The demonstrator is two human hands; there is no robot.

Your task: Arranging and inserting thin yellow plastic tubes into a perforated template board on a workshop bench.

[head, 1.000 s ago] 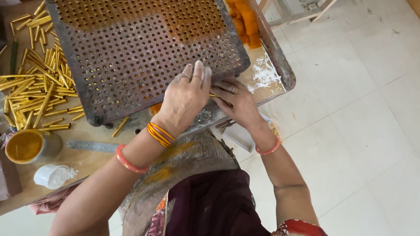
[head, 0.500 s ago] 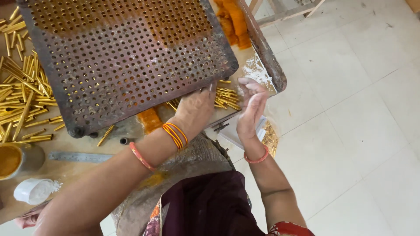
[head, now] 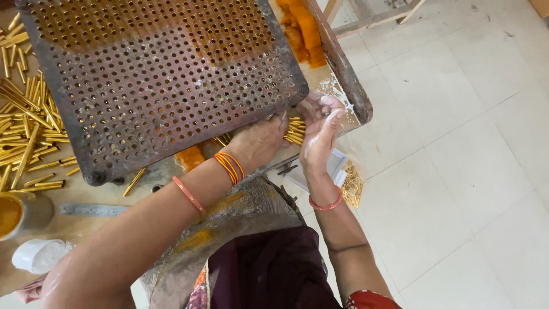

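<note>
We bunch light, slippery brass tubes (head: 295, 130) between left hand (head: 260, 142) and right hand (head: 320, 134), both grips pinching the bundle's sides.

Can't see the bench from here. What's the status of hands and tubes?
Both hands, left and right, gathering gold tubes. Perforated plate overhangs them.

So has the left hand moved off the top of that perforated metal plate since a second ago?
Yes. The left hand lay on the plate's near right corner; it is now below the plate's near edge, at the small gold tubes.
</note>
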